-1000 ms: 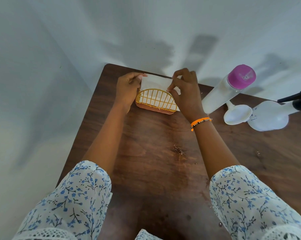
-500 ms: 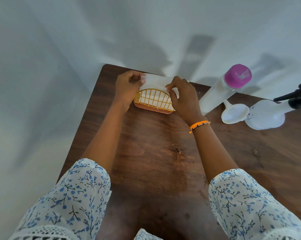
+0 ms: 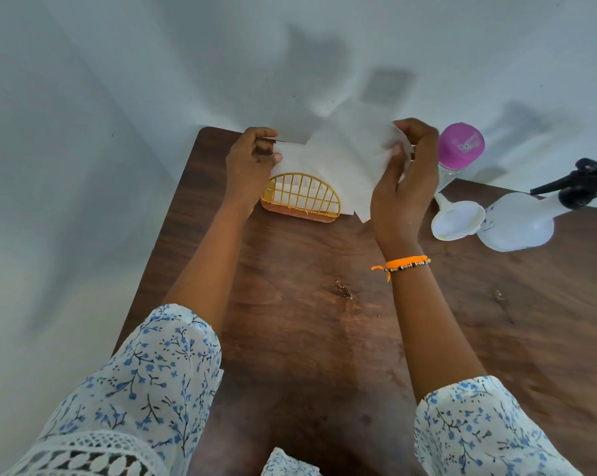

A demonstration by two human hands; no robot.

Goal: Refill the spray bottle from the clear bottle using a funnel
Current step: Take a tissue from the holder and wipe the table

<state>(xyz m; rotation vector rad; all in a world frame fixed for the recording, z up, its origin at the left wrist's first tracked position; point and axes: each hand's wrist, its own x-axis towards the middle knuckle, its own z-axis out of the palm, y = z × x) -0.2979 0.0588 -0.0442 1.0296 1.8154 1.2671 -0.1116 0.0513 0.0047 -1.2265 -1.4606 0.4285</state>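
Spray bottle (image 3: 517, 223) stands well off from the right hand's fingers, black trigger head on, white funnel (image 3: 456, 221) just beside it and the pink-capped clear bottle (image 3: 456, 156) right behind those fingers. Right hand (image 3: 401, 187) pinches a white tissue (image 3: 341, 166); left hand (image 3: 250, 163) pinches its other edge, above the yellow wire holder (image 3: 300, 199) on the wooden table (image 3: 307, 338).
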